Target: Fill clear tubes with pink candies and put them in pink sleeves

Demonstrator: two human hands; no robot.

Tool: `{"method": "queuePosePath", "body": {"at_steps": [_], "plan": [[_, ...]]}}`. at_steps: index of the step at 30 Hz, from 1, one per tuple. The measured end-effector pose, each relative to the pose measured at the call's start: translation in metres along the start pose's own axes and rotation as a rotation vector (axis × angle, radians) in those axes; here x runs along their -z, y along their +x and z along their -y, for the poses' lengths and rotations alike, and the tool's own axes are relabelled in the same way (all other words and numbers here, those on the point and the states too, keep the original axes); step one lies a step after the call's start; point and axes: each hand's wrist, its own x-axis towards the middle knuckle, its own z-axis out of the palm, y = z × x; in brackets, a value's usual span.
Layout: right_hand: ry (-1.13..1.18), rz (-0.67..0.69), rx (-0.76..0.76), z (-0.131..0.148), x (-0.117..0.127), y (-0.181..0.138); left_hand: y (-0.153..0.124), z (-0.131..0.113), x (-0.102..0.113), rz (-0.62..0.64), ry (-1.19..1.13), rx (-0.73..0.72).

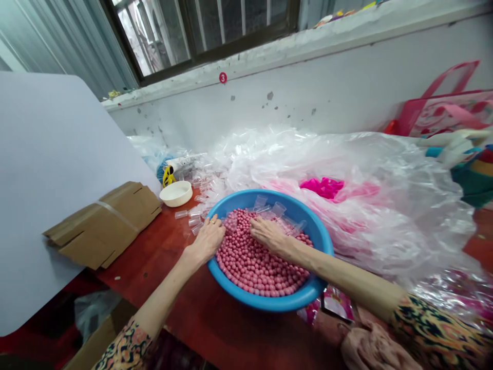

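Observation:
A blue plastic basin (pixel 300 299) sits on the red table, filled with small pink balls (pixel 254 267) and a few clear plastic tubes (pixel 269 208) at its far side. My left hand (pixel 206 239) rests on the basin's left rim, fingers curled over the edge onto the balls; what they hold, if anything, is hidden. My right hand (pixel 269 234) lies palm down on the balls near the tubes, fingers bent into the pile. More clear tubes (pixel 190 216) lie scattered on the table just left of the basin.
A white bowl (pixel 176 193) and flattened cardboard (pixel 103 223) lie to the left, beside a large white board (pixel 50 169). Crumpled clear plastic sheeting (pixel 370 195) is heaped behind and right of the basin. Pink bags (pixel 447 110) stand by the wall.

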Motion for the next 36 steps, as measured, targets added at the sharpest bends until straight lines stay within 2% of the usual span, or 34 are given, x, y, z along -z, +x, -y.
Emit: {"method": "queuePosePath", "body": {"at_steps": [4,10,14,17,21,24,27,30,32,34,36], "plan": [[-0.011,0.067,0.007,0.002,0.007,0.007,0.003,-0.003,0.003,0.01,0.039,-0.011],[0.076,0.143,0.05,0.037,0.007,0.004,0.006,-0.012,0.017,-0.027,-0.031,-0.082],[0.206,0.181,0.1,0.049,0.012,0.009,0.016,-0.014,0.015,-0.057,-0.12,-0.176],[0.298,0.203,0.072,0.038,0.023,0.015,0.034,-0.012,0.009,-0.08,-0.171,-0.223],[0.318,0.188,-0.039,0.022,0.037,0.01,0.07,-0.014,0.0,-0.104,-0.216,-0.234],[0.296,0.239,-0.072,0.031,0.033,0.002,0.1,-0.02,-0.009,-0.094,-0.237,-0.214],[0.344,0.284,-0.04,0.048,0.024,-0.002,0.122,-0.028,-0.02,-0.053,-0.259,-0.199],[0.46,0.292,-0.009,0.051,0.023,-0.001,0.133,-0.031,-0.025,-0.022,-0.301,-0.176],[0.54,0.292,-0.009,0.044,0.027,-0.001,0.135,-0.03,-0.021,-0.019,-0.343,-0.152],[0.749,0.274,-0.071,0.035,0.033,-0.002,0.13,-0.029,-0.01,-0.028,-0.398,-0.133],[1.061,0.243,-0.189,0.028,0.038,-0.005,0.119,-0.028,0.006,-0.047,-0.465,-0.126]]}}
